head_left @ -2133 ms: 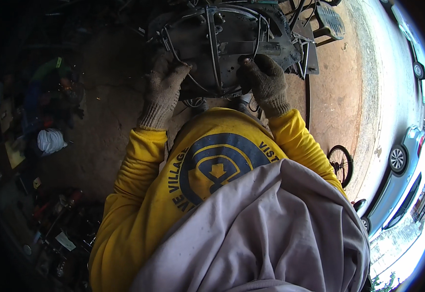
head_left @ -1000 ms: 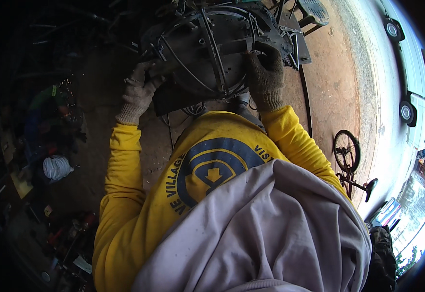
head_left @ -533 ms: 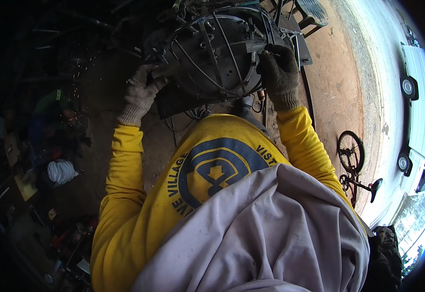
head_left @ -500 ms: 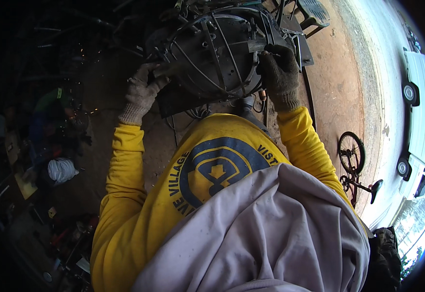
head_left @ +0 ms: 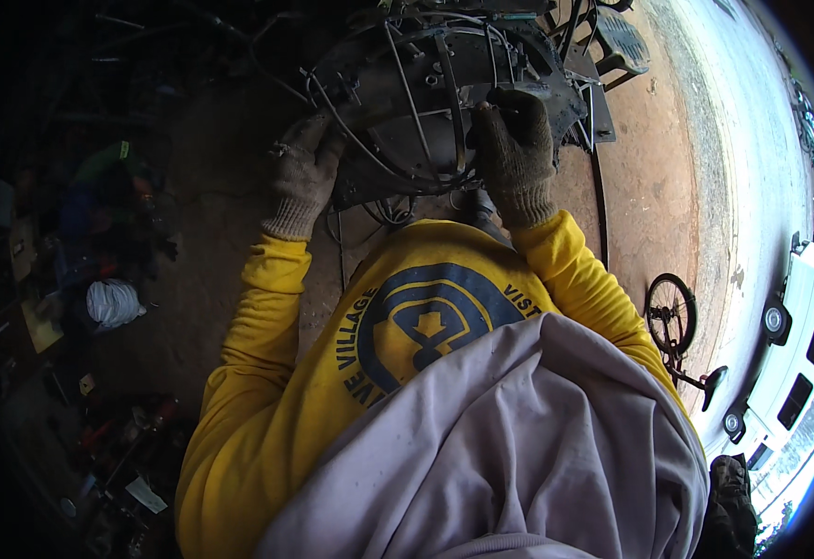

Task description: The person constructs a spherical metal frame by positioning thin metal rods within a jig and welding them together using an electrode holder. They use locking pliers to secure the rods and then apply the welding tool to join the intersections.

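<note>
In front of me is a rounded frame of bent metal rods [head_left: 410, 88] over a dark metal plate [head_left: 393, 140]. My left hand [head_left: 304, 177], in a grey-brown knitted glove, is at the frame's left edge with its fingers curled. Shadow hides what lies in them. My right hand [head_left: 519, 158], gloved alike, is over the frame's right part, thumb and fingers pressed together at a crossing strip. Whatever small thing they pinch cannot be made out.
Left, a person crouches in shadow [head_left: 99, 200] near a whitish bundle [head_left: 115, 304]. Cables [head_left: 388, 212] hang below the plate. On the right are a bicycle [head_left: 672, 317], a long dark bar [head_left: 601, 200], a plastic seat [head_left: 619, 39] and a white van [head_left: 792, 349] on the road.
My left hand has shifted right, and my right hand slightly left across the frame. Sparks near the crouching person no longer show. The van sits lower in the picture.
</note>
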Available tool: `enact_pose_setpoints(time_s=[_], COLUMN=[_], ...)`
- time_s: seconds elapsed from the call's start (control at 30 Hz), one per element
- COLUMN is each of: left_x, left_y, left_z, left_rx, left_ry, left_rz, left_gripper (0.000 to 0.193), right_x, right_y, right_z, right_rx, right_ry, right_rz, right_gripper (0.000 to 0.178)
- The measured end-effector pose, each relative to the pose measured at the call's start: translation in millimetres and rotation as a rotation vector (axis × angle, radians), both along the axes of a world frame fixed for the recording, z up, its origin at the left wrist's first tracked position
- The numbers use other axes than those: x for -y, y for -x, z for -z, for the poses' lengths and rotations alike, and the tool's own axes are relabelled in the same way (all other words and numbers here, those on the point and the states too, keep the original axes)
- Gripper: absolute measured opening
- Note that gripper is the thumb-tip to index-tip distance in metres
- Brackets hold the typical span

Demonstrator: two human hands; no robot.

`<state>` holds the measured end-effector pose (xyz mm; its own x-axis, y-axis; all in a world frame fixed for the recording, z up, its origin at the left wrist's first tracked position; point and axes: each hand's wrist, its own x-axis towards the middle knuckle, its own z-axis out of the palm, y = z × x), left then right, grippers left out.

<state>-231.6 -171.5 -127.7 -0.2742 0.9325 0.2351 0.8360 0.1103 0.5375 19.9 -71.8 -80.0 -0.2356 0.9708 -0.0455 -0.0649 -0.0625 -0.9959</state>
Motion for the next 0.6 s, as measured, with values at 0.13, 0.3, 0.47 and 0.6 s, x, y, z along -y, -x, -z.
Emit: enact_pose_setpoints(time_s=[0.13, 0.3, 0.47, 0.6], left_x=[9, 13, 26, 21], left_y=[3, 3, -6, -12], left_z=[7, -3, 9, -1], left_rx=[-0.161, 0.102, 0.695, 0.126], left_ry=[-0.071, -0.237, -0.378, -0.212], left_rz=[0.009, 0.051, -0.116, 0.019], left_gripper=[0.03, 0.028, 0.036, 0.042], right_x=[0, -21, -25, -28], right_y=[2, -12, -11, -21], right_z=[-1, -24, -61, -74], right_rx=[-0.009, 0.034, 0.101, 0.004], right_ry=[-0.039, 0.025, -0.036, -0.147], right_rz=[0.015, 0.02, -0.015, -0.001], right_gripper=[0.032, 0.032, 0.03, 0.028])
